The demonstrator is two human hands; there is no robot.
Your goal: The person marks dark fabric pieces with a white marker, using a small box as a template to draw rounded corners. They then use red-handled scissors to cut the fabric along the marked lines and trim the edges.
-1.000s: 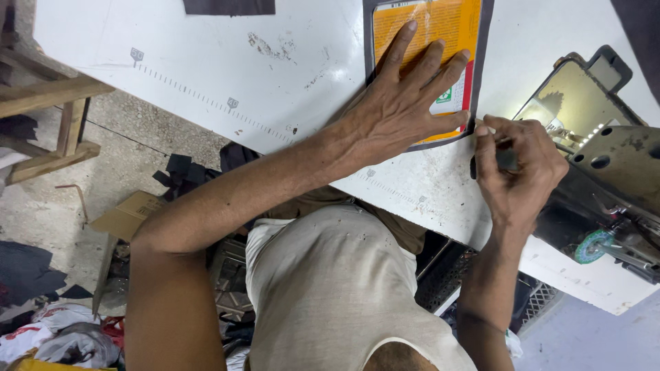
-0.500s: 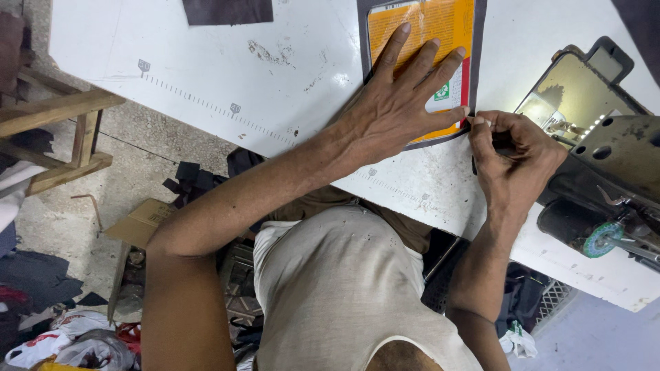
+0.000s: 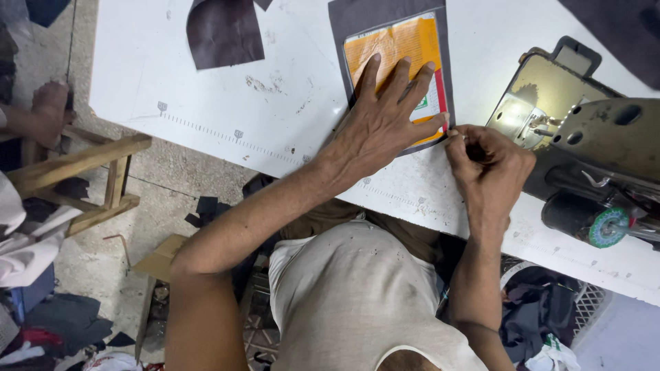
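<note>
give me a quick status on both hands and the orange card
Left hand flat, pinning orange card on grey fabric. Right hand pinched at card's lower corner. Sewing machine close beside it.

— How many hands is the wearer showing?
— Two are lying on the white table (image 3: pixel 206 103): the left hand (image 3: pixel 381 124) and the right hand (image 3: pixel 489 168). A third hand (image 3: pixel 49 103), someone else's, is showing at the left edge.
— And cloth pieces?
— Three dark ones are lying on the table: one dark cloth piece (image 3: pixel 225 31) at the top, one grey cloth piece (image 3: pixel 344 17) under the single orange card (image 3: pixel 399 45), one dark cloth (image 3: pixel 619 27) at the right corner.
— Machines?
— One sewing machine (image 3: pixel 598 137) is sitting there, and one wooden stool (image 3: pixel 75 165).
</note>
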